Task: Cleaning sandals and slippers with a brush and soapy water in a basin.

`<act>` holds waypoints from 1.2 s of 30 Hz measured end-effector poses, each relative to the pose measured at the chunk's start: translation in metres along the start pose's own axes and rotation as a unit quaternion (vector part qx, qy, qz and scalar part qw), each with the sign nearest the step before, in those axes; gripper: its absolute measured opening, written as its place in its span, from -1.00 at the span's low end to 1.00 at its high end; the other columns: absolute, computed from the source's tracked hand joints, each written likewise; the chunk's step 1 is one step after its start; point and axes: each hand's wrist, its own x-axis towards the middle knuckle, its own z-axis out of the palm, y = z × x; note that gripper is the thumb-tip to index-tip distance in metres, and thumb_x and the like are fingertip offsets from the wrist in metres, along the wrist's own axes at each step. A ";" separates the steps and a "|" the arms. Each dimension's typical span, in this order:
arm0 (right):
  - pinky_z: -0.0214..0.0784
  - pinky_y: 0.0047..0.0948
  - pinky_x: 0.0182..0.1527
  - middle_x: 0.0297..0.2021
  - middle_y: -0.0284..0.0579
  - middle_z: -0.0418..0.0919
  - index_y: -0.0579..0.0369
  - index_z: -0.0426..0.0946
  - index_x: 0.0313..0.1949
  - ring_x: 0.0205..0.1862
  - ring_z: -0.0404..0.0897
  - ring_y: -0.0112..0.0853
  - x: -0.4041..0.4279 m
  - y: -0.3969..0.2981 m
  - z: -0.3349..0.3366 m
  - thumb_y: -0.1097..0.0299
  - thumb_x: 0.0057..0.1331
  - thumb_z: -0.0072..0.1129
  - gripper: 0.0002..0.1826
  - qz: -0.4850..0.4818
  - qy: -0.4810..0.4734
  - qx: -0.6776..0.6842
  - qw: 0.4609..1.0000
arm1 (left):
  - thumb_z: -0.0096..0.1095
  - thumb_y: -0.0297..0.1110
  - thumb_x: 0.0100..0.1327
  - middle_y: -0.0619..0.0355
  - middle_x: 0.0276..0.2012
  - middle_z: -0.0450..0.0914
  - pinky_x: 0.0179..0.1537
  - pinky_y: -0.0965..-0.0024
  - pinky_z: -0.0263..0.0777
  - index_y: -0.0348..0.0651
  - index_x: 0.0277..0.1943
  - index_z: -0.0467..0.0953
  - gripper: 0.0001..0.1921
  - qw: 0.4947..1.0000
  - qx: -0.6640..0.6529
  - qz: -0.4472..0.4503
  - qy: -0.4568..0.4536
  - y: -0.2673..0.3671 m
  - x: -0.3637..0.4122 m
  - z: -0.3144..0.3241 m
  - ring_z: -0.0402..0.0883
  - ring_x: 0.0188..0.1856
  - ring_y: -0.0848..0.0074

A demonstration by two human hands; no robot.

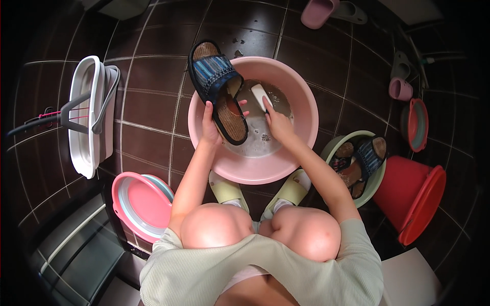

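My left hand grips a slide slipper by its heel end, the thumb on the near edge and fingertips showing past the other side. The slipper has a blue patterned fabric strap, a woven tan insole and black edging. It is held tilted over the left part of a pink plastic basin. Murky, sudsy water fills the basin's bottom. My right hand holds a white-backed brush above the water, index finger stretched along it. The brush is apart from the slipper, and its underside is hidden.
At right, a green basin holds several slippers, beside a tipped red bucket. A pink folding basin leans at left, near a white collapsible tub. Pink clogs lie on the dark tiled floor.
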 end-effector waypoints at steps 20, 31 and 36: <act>0.07 -0.68 -0.48 -0.43 -0.46 0.39 -0.09 0.22 0.27 -0.53 0.13 -0.68 -0.047 -0.072 -0.051 0.39 0.36 -0.11 -0.53 -0.126 0.020 0.370 0.920 | -0.20 0.24 0.25 0.05 -0.33 0.55 -0.16 0.33 0.47 -0.30 -0.03 0.41 -0.34 0.993 0.045 0.012 0.113 -0.031 0.037 0.005 0.55 -0.23 0.36; 0.09 -0.49 0.19 0.18 -0.05 0.35 0.04 0.23 0.25 0.22 0.29 -0.42 -0.058 -0.074 -0.062 0.41 0.36 -0.14 -0.55 -0.069 -0.046 0.383 0.920 | -0.18 0.23 0.23 0.00 -0.37 0.56 -0.25 0.34 0.48 -0.31 -0.08 0.43 -0.36 0.989 0.064 0.016 0.130 -0.023 0.045 0.006 0.57 -0.34 0.31; 0.31 -0.44 -0.03 -0.04 0.24 0.44 -0.16 0.27 0.22 0.07 0.45 -0.16 -0.042 -0.068 -0.041 0.36 0.34 -0.10 -0.55 -0.167 0.104 0.328 0.924 | -0.17 0.19 0.25 -0.02 -0.34 0.57 -0.21 0.35 0.46 -0.31 -0.06 0.43 -0.38 0.991 0.056 0.033 0.121 -0.021 0.055 -0.001 0.57 -0.31 0.33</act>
